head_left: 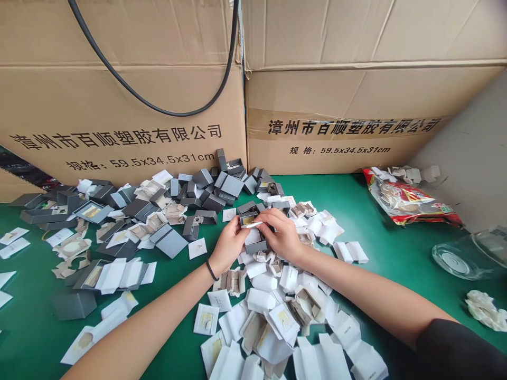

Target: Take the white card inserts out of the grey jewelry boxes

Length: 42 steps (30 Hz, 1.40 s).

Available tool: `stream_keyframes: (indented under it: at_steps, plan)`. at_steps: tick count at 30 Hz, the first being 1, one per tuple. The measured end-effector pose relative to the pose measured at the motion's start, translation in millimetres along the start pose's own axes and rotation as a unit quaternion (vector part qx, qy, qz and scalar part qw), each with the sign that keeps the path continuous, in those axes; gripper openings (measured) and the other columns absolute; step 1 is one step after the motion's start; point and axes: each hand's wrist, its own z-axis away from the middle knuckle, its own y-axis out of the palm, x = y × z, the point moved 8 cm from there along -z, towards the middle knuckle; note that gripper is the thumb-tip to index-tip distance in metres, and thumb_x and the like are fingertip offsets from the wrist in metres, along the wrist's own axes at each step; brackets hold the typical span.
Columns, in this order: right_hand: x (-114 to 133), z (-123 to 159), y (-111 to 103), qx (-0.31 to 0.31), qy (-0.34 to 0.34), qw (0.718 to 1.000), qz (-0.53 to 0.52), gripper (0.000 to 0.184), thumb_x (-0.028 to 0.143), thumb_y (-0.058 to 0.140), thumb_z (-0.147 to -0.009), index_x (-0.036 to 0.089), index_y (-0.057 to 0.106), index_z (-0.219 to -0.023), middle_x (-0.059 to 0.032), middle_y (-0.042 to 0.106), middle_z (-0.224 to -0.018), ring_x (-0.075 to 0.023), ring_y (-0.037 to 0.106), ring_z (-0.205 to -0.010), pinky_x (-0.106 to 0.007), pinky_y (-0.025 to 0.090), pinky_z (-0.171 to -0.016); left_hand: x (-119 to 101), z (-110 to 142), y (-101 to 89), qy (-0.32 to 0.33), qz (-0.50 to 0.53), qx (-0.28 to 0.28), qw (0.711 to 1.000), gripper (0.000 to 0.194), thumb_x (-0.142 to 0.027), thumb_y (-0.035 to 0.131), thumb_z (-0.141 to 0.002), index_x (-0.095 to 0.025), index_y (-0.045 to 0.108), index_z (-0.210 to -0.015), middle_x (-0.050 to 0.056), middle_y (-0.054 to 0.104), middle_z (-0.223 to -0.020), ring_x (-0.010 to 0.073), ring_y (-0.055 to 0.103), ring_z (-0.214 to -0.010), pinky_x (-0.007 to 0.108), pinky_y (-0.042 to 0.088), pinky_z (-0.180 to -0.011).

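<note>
My left hand has its fingers closed at the left side of a small open grey box, with a dark band round its wrist. From the right, my right hand pinches a thin white paper piece at the front of that box. Fingers partly hide both things. Just below the hands lies another grey box with a white inside. Folded white paper inserts are heaped in front of me, between my forearms.
Dark grey boxes are piled along the back and left of the green table. Two large cartons stand behind, with a black cable hanging down. At right are a red plastic bag, a clear container and crumpled tissue.
</note>
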Motion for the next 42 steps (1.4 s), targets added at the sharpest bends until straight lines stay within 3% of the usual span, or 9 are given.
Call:
stream_keyframes:
  at_steps: [7,14,18,26,32,37,42]
  plan:
    - [-7.6,1.4,6.1,0.040,0.014,0.997,0.060,0.018,0.017,0.044,-0.090,0.020,0.061,-0.088,-0.0049,0.063,-0.081,-0.0174,0.053,-0.077,-0.032,0.046,-0.070,-4.6,3.3,5.6,-0.024,0.017,0.035,0.999,0.032,-0.018,0.057,-0.071,-0.019,0.049,-0.102,0.002,0.058,-0.089,0.0117,0.054,-0.068,0.017,0.040,-0.046]
    - [-10.6,1.6,9.5,0.083,-0.068,0.992,0.062,0.019,0.018,0.045,-0.091,0.020,0.063,-0.097,-0.0060,0.065,-0.087,-0.0171,0.053,-0.079,-0.031,0.047,-0.070,-6.2,2.1,8.2,-0.007,0.003,0.063,0.998,0.034,-0.028,0.061,-0.075,-0.018,0.048,-0.105,0.003,0.056,-0.089,0.0113,0.051,-0.069,0.016,0.041,-0.045]
    - [-8.7,1.3,7.3,0.075,-0.081,0.992,0.060,0.025,0.018,0.039,-0.092,0.019,0.059,-0.106,-0.0065,0.064,-0.085,-0.0171,0.052,-0.076,-0.031,0.046,-0.069,-5.3,1.7,9.3,0.003,0.005,0.073,0.997,0.036,-0.034,0.061,-0.076,-0.018,0.048,-0.105,0.004,0.056,-0.094,0.0128,0.053,-0.073,0.018,0.044,-0.049]
    - [-10.8,1.5,7.9,0.076,-0.062,0.994,0.049,0.029,0.017,0.032,-0.093,0.020,0.060,-0.099,-0.0065,0.061,-0.082,-0.0174,0.050,-0.076,-0.032,0.046,-0.068,-5.0,1.5,8.0,-0.001,0.004,0.063,0.998,0.038,-0.040,0.065,-0.073,-0.018,0.051,-0.100,0.002,0.058,-0.087,0.0097,0.048,-0.062,0.017,0.036,-0.044]
    - [-10.5,1.5,5.6,0.059,-0.075,0.993,0.068,0.022,0.017,0.043,-0.091,0.023,0.064,-0.096,-0.0063,0.061,-0.089,-0.0180,0.048,-0.084,-0.033,0.046,-0.073,-7.2,2.2,7.4,0.000,-0.016,0.058,0.998,0.038,-0.041,0.064,-0.073,-0.016,0.051,-0.099,0.001,0.054,-0.078,0.0082,0.044,-0.057,0.017,0.035,-0.041]
    - [-13.1,0.6,0.4,0.024,-0.056,0.994,0.089,0.020,0.021,0.047,-0.089,0.024,0.067,-0.090,-0.0061,0.054,-0.089,-0.0168,0.049,-0.083,-0.031,0.047,-0.068,-8.6,3.4,8.4,0.011,-0.041,0.066,0.997,0.040,-0.045,0.060,-0.077,-0.016,0.050,-0.103,0.001,0.053,-0.080,0.0075,0.042,-0.055,0.017,0.033,-0.039]
    - [-12.5,2.4,3.9,0.035,-0.038,0.998,0.033,0.024,0.019,0.042,-0.090,0.022,0.059,-0.105,-0.0065,0.056,-0.095,-0.0147,0.056,-0.083,-0.029,0.050,-0.071,-7.2,3.6,9.2,0.017,-0.046,0.066,0.997,0.033,-0.046,0.059,-0.077,-0.018,0.049,-0.091,-0.002,0.046,-0.073,0.0091,0.042,-0.056,0.018,0.034,-0.041]
